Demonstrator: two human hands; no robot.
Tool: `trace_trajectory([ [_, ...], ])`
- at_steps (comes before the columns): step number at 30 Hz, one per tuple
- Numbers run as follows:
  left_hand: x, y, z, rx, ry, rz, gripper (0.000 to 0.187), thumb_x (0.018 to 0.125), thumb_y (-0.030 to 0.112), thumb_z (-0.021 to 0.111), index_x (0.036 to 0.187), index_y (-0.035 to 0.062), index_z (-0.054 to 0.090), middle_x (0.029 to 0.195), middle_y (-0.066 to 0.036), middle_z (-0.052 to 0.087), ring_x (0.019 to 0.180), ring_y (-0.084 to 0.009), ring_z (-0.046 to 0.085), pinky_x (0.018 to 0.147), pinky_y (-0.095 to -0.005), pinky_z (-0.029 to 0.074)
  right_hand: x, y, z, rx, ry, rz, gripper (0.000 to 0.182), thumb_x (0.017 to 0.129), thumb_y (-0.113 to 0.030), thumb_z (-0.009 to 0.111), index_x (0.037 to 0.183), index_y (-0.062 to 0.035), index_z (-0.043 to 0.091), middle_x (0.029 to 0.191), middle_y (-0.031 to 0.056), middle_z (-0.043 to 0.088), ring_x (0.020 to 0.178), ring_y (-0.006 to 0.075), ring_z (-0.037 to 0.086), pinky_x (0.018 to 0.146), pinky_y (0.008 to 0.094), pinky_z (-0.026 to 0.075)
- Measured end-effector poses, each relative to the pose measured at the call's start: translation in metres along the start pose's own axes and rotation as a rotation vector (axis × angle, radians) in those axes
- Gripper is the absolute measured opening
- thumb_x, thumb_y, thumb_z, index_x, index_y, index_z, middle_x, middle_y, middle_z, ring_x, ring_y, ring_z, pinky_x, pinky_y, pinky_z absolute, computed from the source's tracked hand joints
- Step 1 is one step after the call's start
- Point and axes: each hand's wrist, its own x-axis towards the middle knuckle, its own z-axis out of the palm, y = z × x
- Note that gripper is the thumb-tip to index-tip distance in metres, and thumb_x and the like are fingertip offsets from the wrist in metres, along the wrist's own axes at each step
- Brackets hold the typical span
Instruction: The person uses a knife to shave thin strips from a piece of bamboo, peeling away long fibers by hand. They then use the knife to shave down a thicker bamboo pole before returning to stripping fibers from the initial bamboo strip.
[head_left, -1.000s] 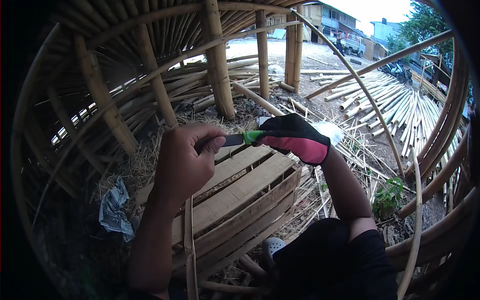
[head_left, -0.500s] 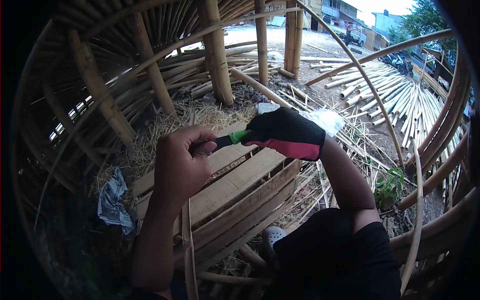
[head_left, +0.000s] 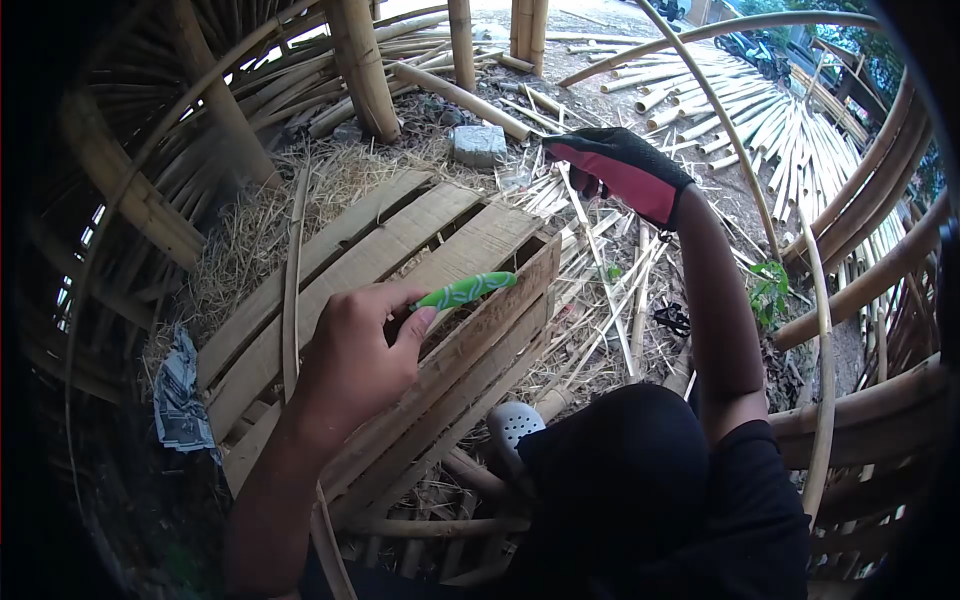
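My left hand (head_left: 365, 335), bare, is closed around one end of a green object with a pale wavy pattern (head_left: 465, 291); its free end points right, above the wooden slatted crate (head_left: 390, 240). The part inside the fist is hidden. Raised to the right, beyond the crate's corner, my right hand (head_left: 620, 175) wears a black and pink glove. Its fingers point left and are loosely bent, apart from the green object, with nothing visible in them.
A grey block (head_left: 478, 146) lies behind the crate on straw. Crumpled newspaper (head_left: 182, 395) is at the left. Bamboo posts (head_left: 362, 70) and curved poles surround the spot. Cut bamboo (head_left: 790, 130) lies at the upper right. A grey clog (head_left: 516, 425) shows beside the crate.
My right hand has let go of the green object and moved up and right. The green object stays in my left hand, more of it now exposed. The view has tilted down and shifted right.
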Motion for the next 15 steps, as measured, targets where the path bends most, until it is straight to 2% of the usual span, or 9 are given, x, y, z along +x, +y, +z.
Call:
trace_trajectory([
  [1,0.004,-0.003,0.006,-0.003,-0.009,-0.003,0.015,0.088,0.01,0.066,0.098,-0.001,0.07,0.079,-0.02,0.067,0.07,-0.0331,0.068,0.064,-0.039,0.05,0.007,0.023,-0.009,-0.004,0.089,0.104,0.038,0.099,-0.04,0.058,0.109,-0.0053,0.069,0.07,0.0003,0.058,0.065,0.0072,0.054,0.062,0.0241,0.046],
  [4,0.018,-0.017,0.031,0.034,0.046,0.121,0.014,0.088,0.01,0.066,0.096,-0.0007,0.068,0.078,-0.019,0.067,0.071,-0.0354,0.067,0.063,-0.0419,0.051,0.028,0.111,-0.021,-0.021,0.082,0.503,0.038,0.093,-0.044,0.065,0.09,-0.0058,0.067,0.065,0.0005,0.057,0.059,0.0093,0.054,0.058,0.0249,0.045],
  [5,0.023,-0.019,0.037,0.081,0.076,0.173,0.014,0.089,0.008,0.066,0.099,-0.0012,0.068,0.081,-0.017,0.067,0.07,-0.031,0.066,0.061,-0.0384,0.05,0.038,0.15,-0.015,-0.018,0.07,0.641,0.04,0.091,-0.046,0.067,0.084,-0.0061,0.065,0.065,0.0008,0.058,0.059,0.0096,0.054,0.057,0.025,0.044],
  [7,0.031,-0.025,0.049,0.134,0.097,0.231,0.014,0.09,0.006,0.065,0.101,-0.0017,0.067,0.084,-0.016,0.067,0.069,-0.0266,0.065,0.06,-0.035,0.049,0.044,0.216,0.015,-0.129,0.074,0.691,0.047,0.089,-0.048,0.066,0.102,-0.0038,0.072,0.077,0.0103,0.067,0.067,0.0181,0.062,0.066,0.0306,0.051],
  [9,0.034,-0.033,0.064,0.17,0.167,0.339,0.014,0.09,0.006,0.065,0.103,0.0001,0.065,0.082,-0.015,0.065,0.068,-0.0267,0.065,0.06,-0.0359,0.049,0.046,0.272,0.048,-0.325,-0.044,0.634,0.054,0.085,-0.048,0.07,0.102,0.0025,0.067,0.089,0.0191,0.069,0.083,0.0263,0.068,0.077,0.0354,0.054],
  [11,0.036,-0.042,0.074,0.184,0.18,0.375,0.015,0.09,0.005,0.066,0.104,0.0014,0.065,0.08,-0.014,0.064,0.065,-0.0272,0.064,0.057,-0.0355,0.05,0.05,0.334,0.085,-0.557,-0.124,0.482,0.052,0.084,-0.047,0.067,0.114,-0.0046,0.068,0.118,0.0233,0.066,0.112,0.0385,0.063,0.098,0.0419,0.048],
  [13,0.035,-0.045,0.081,0.198,0.183,0.418,0.015,0.089,0.004,0.066,0.104,0.0013,0.065,0.081,-0.013,0.065,0.061,-0.0269,0.063,0.053,-0.0348,0.049,0.046,0.362,0.111,-0.509,-0.135,0.551,0.062,0.085,-0.045,0.066,0.134,-0.0078,0.055,0.138,0.0185,0.056,0.126,0.0391,0.054,0.105,0.0417,0.044],
  [14,0.036,-0.046,0.083,0.198,0.182,0.413,0.015,0.089,0.004,0.066,0.104,0.0013,0.065,0.081,-0.013,0.065,0.061,-0.0269,0.063,0.053,-0.0348,0.049,0.046,0.377,0.118,-0.555,-0.182,0.476,0.066,0.088,-0.038,0.063,0.145,-0.0111,0.043,0.146,0.0145,0.049,0.131,0.038,0.049,0.107,0.0411,0.042],
  [15,0.038,-0.047,0.082,0.192,0.194,0.456,0.015,0.088,0.002,0.067,0.103,0.0014,0.065,0.081,-0.013,0.065,0.06,-0.026,0.063,0.051,-0.0343,0.049,0.047,0.405,0.131,-0.554,-0.186,0.476,0.066,0.088,-0.038,0.063,0.145,-0.0111,0.043,0.146,0.0145,0.049,0.131,0.038,0.049,0.107,0.0411,0.042],
])
